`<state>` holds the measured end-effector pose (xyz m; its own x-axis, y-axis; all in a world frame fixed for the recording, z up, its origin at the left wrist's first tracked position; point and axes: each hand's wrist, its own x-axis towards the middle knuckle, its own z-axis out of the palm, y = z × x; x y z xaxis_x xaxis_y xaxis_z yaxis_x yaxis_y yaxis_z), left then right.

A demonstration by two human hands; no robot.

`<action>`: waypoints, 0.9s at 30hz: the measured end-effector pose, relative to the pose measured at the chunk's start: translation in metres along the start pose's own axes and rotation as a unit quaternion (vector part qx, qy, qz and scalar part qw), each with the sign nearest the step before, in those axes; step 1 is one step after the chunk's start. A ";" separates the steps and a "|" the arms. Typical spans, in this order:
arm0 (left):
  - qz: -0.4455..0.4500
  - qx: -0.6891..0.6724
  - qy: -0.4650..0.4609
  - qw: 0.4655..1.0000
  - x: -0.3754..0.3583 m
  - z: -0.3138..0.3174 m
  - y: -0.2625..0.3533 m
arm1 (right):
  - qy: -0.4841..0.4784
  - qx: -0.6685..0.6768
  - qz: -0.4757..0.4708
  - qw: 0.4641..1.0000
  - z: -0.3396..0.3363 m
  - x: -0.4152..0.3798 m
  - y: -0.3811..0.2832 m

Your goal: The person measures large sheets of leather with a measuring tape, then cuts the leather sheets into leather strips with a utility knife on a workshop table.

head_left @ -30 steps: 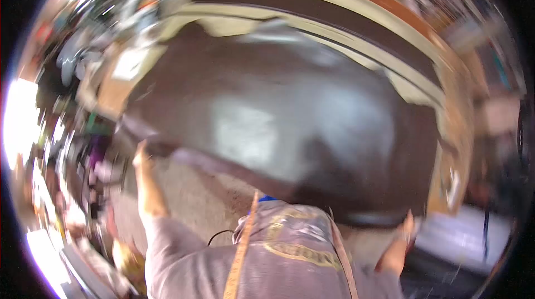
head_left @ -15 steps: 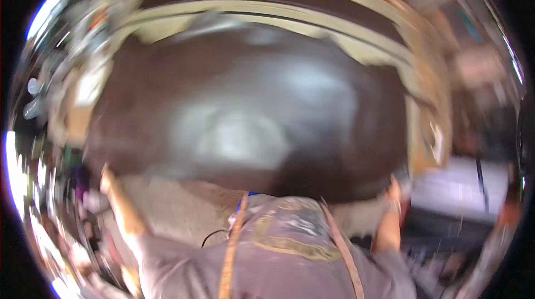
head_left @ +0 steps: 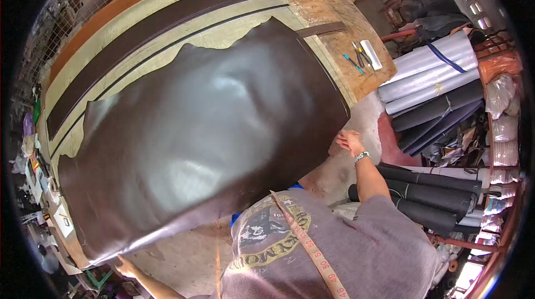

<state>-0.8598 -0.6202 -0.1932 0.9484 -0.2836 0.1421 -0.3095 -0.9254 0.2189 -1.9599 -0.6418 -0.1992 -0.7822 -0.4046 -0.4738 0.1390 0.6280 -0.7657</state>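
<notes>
A large dark brown leather sheet (head_left: 167, 132) lies over the work table, glossy and rippled, its far edge wavy. Its near edge hangs past the table's front side. My left hand (head_left: 126, 266) is at the near left corner, fingers closed on the leather's edge. At the near right edge, my right hand (head_left: 350, 141) has its curled fingers against the leather, the fingertips partly hidden. A tape measure (head_left: 315, 254) hangs around my neck over my shirt.
A long dark brown strip (head_left: 161, 37) lies along the table's far side. Pliers (head_left: 364, 54), a blue-handled tool (head_left: 353, 65) and a white block (head_left: 371, 55) rest on the table's right end. Silver rolls (head_left: 434, 70) and black rolls (head_left: 429, 190) are stacked at right.
My view has turned to the right and sharpened; the leather and table now appear slanted. Both hands remain at the sheet's near corners.
</notes>
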 end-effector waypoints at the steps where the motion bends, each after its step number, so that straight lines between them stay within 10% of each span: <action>1: 0.092 0.027 0.024 0.995 -0.020 0.005 0.020 | 0.031 -0.051 -0.019 0.998 -0.008 0.015 0.005; 3: 0.190 0.007 -0.006 0.982 -0.073 0.013 0.076 | 0.224 -0.248 -0.204 0.920 -0.031 0.052 -0.025; 8: 0.431 -0.064 0.005 0.900 -0.323 -0.012 0.307 | 0.116 -0.168 -0.439 0.875 0.023 0.152 -0.191; 15: 0.451 -0.035 -0.106 0.885 -0.643 -0.018 0.526 | -0.054 -0.345 -0.640 0.685 0.127 0.290 -0.315; 27: 0.458 -0.079 -0.166 0.870 -0.670 -0.020 0.541 | -0.219 -0.536 -0.645 0.498 0.156 0.328 -0.383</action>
<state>-1.6639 -0.9261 -0.1502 0.2580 -0.9650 0.0463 -0.9268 -0.2336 0.2941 -2.1751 -1.1185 -0.1290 0.4404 -0.8901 -0.1171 -0.8961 -0.4439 0.0045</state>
